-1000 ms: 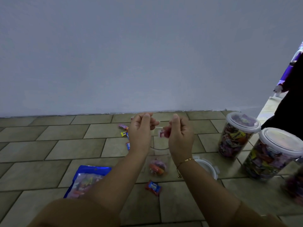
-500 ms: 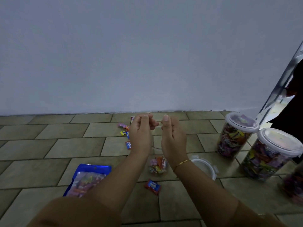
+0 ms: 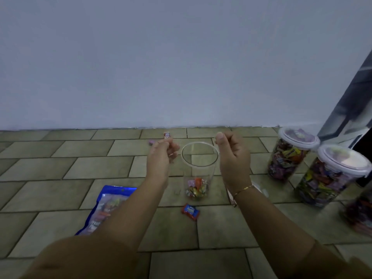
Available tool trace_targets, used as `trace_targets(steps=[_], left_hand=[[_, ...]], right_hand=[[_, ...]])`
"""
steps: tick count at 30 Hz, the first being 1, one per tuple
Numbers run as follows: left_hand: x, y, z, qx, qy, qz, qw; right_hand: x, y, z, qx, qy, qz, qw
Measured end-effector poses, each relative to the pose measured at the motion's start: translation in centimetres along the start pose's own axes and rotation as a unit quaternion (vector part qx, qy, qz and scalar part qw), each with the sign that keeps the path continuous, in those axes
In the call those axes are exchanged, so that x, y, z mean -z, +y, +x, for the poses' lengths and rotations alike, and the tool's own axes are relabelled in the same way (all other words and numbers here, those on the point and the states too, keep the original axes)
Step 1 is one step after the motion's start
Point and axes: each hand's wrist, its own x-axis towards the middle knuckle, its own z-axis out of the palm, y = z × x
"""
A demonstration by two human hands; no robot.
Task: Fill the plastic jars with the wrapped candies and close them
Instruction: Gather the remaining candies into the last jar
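An open clear plastic jar (image 3: pixel 199 158) stands on the tiled floor between my hands, with a small heap of wrapped candies (image 3: pixel 196 188) at its bottom. My left hand (image 3: pixel 161 158) hovers just left of the rim with its fingers curled shut, and I see nothing in it. My right hand (image 3: pixel 233 158) is beside the right of the rim, thumb against curled fingers, also with nothing visible in it. The jar's white lid (image 3: pixel 259 190) lies on the floor, mostly hidden behind my right wrist. Two full jars (image 3: pixel 289 160) (image 3: pixel 330 178) with lids on stand at the right.
A blue candy bag (image 3: pixel 108 202) lies left of the jar, partly under my left forearm. A red-and-blue candy (image 3: pixel 190 211) lies in front of the jar. Two more candies (image 3: pixel 167 135) (image 3: pixel 151 142) lie near the wall. A blurred third container (image 3: pixel 360 214) sits at the far right.
My hands were together above the jar, the right one pinching a pink candy. The candy is gone from my fingers, more candies lie in the jar, and my hands have moved apart.
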Motion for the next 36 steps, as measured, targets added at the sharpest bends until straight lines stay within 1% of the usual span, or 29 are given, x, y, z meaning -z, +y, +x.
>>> trace_targets(steps=[2, 5, 8, 10, 12, 14, 16, 19, 22, 23, 25, 29, 32, 36], left_hand=[[0.8, -1.1, -0.4, 0.041, 0.011, 0.072, 0.997], [1.8, -2.9, -0.9, 0.087, 0.008, 0.157, 0.984], [2.5, -4.2, -1.8, 0.109, 0.005, 0.213, 0.971], [2.9, -4.6, -2.6, 0.122, 0.004, 0.224, 0.967], [3.3, -4.9, -3.1, 0.136, 0.005, 0.22, 0.966], [3.7, -5.1, -3.3, 0.142, 0.009, 0.214, 0.966], [3.9, -5.1, -3.2, 0.143, 0.015, 0.213, 0.966], [4.1, -5.0, -2.9, 0.139, 0.015, 0.208, 0.968], [4.1, -4.7, -2.6, 0.133, 0.008, 0.215, 0.967], [4.2, -4.6, -2.6, 0.13, 0.007, 0.222, 0.966], [4.2, -4.4, -2.4, 0.119, 0.006, 0.231, 0.966], [4.0, -3.8, -2.1, 0.104, 0.002, 0.223, 0.969], [3.8, -3.4, -1.8, 0.096, 0.003, 0.212, 0.973], [3.7, -2.9, -1.2, 0.078, -0.007, 0.231, 0.97]], right_hand=[[0.3, 0.3, -1.2, 0.073, -0.007, -0.058, 0.996], [0.4, 1.5, -4.0, 0.174, -0.029, -0.133, 0.975], [0.8, 3.5, -7.3, 0.217, -0.108, -0.201, 0.949], [1.1, 4.8, -9.0, 0.203, -0.18, -0.282, 0.92], [1.3, 5.6, -10.0, 0.162, -0.245, -0.389, 0.873], [1.4, 6.1, -10.4, 0.105, -0.291, -0.459, 0.833], [1.6, 6.3, -10.3, 0.062, -0.319, -0.48, 0.815], [1.7, 5.9, -9.8, 0.063, -0.327, -0.472, 0.816], [1.6, 5.1, -9.5, 0.088, -0.31, -0.42, 0.849], [1.5, 4.8, -9.3, 0.11, -0.286, -0.406, 0.861], [1.3, 4.0, -8.9, 0.181, -0.211, -0.376, 0.884], [1.2, 1.9, -7.2, 0.258, -0.098, -0.338, 0.9], [1.1, 0.6, -5.5, 0.272, -0.045, -0.313, 0.909], [0.8, 0.0, -3.6, 0.229, -0.02, -0.332, 0.915]])
